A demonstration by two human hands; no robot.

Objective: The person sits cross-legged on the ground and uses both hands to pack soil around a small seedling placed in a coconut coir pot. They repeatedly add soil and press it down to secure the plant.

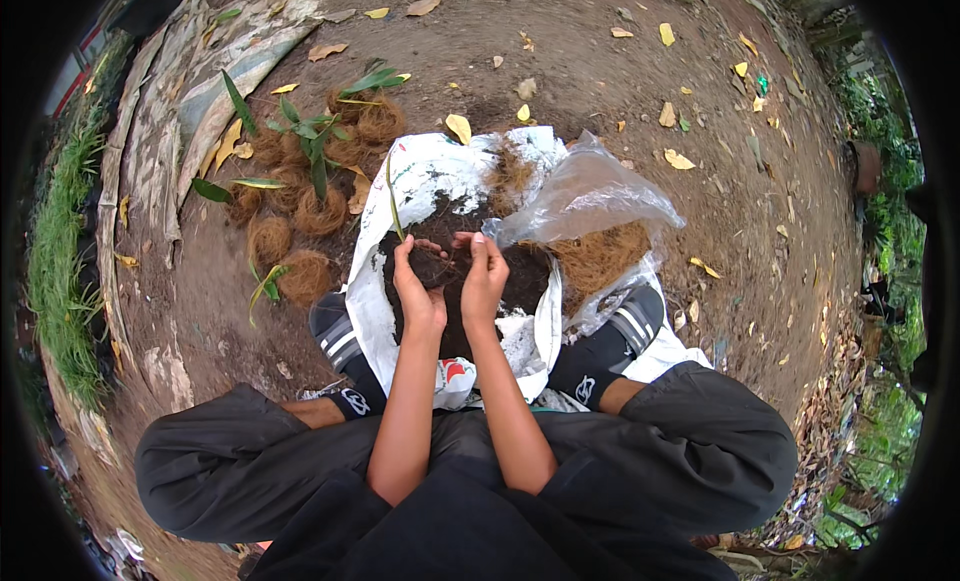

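A white woven sack (369, 288) with dark soil (459, 330) in it lies before me. Over the soil, my left hand (420, 281) cups a clump of dark soil (429, 267), with a long narrow leaf (393, 198) standing up at its fingers. Close on the right is my right hand (482, 277), its fingers bent toward the clump; whether they pinch anything is too small to tell. A clear plastic bag (600, 187) with brown coconut fibre (600, 262) lies right of the soil, and more loose fibre (510, 172) rests on the sack's far part.
Several fibre balls (306, 277), some with green leafy cuttings (319, 142), sit on the ground at left. Beyond them lies a worn sheet (225, 63). My socked feet (341, 341) flank the sack. Dry leaves (679, 159) dot the bare earth; grass (64, 266) edges the far left.
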